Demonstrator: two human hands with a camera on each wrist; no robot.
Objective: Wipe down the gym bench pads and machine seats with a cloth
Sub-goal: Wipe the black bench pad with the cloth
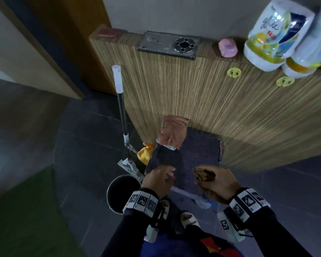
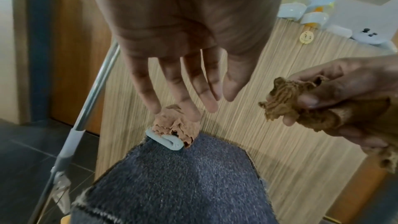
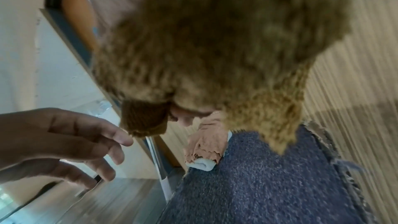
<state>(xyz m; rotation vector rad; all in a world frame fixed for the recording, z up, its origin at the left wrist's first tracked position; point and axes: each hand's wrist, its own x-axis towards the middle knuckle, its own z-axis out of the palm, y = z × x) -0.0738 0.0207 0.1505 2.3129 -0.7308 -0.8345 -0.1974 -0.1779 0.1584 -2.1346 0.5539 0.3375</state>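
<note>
Wood-grain counter (image 1: 220, 112) runs across the far side, bottles (image 1: 278, 34) on its far right end. Dark blue mat (image 2: 183, 185) hangs over the counter's near edge, centre. Mop (image 1: 121, 112) leans at the counter's left side, metal bin (image 1: 119, 191) on the floor near it. A pink cloth (image 1: 172, 134) with a white roll under it sits on the mat's far end. Brown cloth (image 2: 286, 101) is bunched in the right hand (image 1: 217, 184), fingers (image 2: 310, 101) clamped on it, part dangling below the palm. Left hand (image 1: 159, 179) hovers empty, fingers (image 2: 178, 89) apart and straight, tips just over the pink cloth in the left wrist view, contact unclear.

No bench pad or machine seat in view, so wiping looks not yet started.

Risks, judged: loose bunch could slip from the right hand since only part is pinched; reaching left hand could knock the pink cloth and roll off the mat edge toward the mop; tugging the mat could drag it off the counter.
</note>
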